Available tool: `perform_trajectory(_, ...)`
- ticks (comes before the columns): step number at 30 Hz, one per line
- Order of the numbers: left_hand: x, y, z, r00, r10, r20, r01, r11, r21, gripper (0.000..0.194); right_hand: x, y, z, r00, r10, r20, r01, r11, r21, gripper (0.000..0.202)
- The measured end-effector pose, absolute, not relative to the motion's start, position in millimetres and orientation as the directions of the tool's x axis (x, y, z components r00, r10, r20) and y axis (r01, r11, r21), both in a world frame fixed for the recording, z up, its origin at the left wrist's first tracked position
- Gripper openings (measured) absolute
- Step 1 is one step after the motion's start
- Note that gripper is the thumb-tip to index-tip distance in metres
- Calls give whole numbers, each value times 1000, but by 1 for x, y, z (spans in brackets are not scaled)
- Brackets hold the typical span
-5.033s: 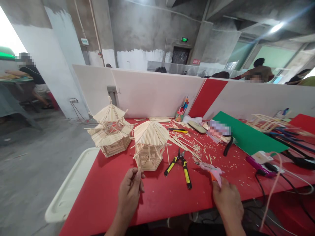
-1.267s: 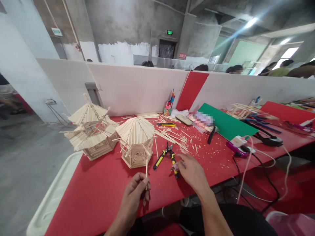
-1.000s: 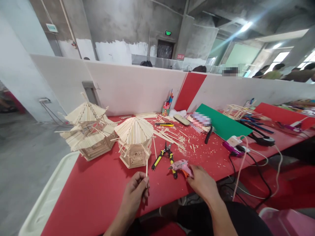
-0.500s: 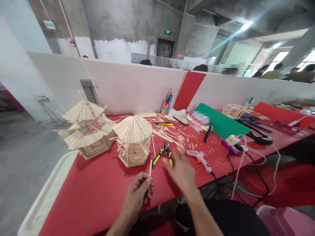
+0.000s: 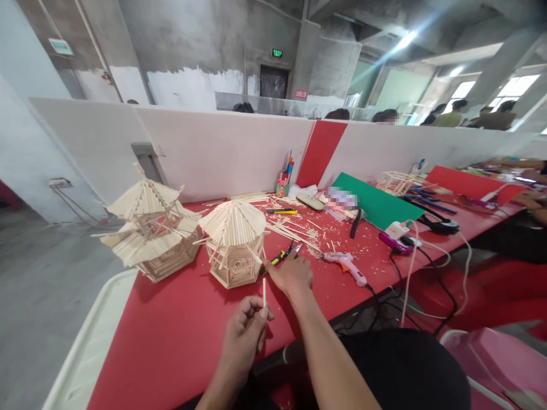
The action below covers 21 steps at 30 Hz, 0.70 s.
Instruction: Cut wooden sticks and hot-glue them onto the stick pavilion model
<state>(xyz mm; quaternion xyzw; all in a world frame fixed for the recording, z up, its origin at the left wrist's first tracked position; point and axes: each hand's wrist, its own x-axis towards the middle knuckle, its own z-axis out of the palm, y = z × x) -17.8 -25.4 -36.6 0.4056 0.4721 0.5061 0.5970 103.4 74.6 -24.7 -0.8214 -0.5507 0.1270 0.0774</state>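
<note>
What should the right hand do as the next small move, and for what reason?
I would probably close the right hand around the yellow-and-black metal pliers and lift them. It covers part of them, though whether it grips is unclear. The left hand holds a thin pale wooden stick with its upper end free, and the pink plastic glue gun lies on the red table.

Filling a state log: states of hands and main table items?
left hand, closed on stick
stick, near upright, pinched
right hand, at pliers; grip unclear
pliers, partly covered
glue gun, lying down, unheld
smaller pavilion, standing, roofed
two-tier pavilion, standing, roofed
utility knife, lying flat; blade unclear
pen cup, upright, filled
power strip, white adapter plugged in
</note>
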Motion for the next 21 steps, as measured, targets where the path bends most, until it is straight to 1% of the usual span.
perform_trajectory(2, -21, -27, -34, 42, 988, -146, -223, 152, 963, 29, 101, 78, -24, 379, 914, -142, 875, -404, -266, 95)
perform_trajectory(6, -28, -30, -33, 60, 987, -149, -265, 160, 951, 30, 103, 77, -24, 378, 907, -188, 872, -416, -256, 89)
perform_trajectory(10, -28, -31, -35, 64, 991, -115, -286, 128, 949, 35, 112, 63, -29, 341, 924, -172, 903, -372, -212, 81)
perform_trajectory(13, -28, -30, -35, 17, 997, -77, -236, 79, 969, 36, 118, 47, -31, 307, 940, -151, 924, -332, -188, 83)
perform_trajectory(16, -30, -28, -34, -44, 999, -15, -142, 9, 990, 36, 123, 31, -33, 296, 946, -133, 934, -316, -167, 84)
perform_trajectory(19, -31, -26, -33, -90, 995, 40, -64, -46, 997, 28, 128, 21, -34, 275, 958, -82, 945, -285, -164, 73)
perform_trajectory(21, -33, -26, -32, -92, 994, 64, -58, -69, 996, 25, 135, 17, -33, 256, 965, -65, 947, -263, -186, 59)
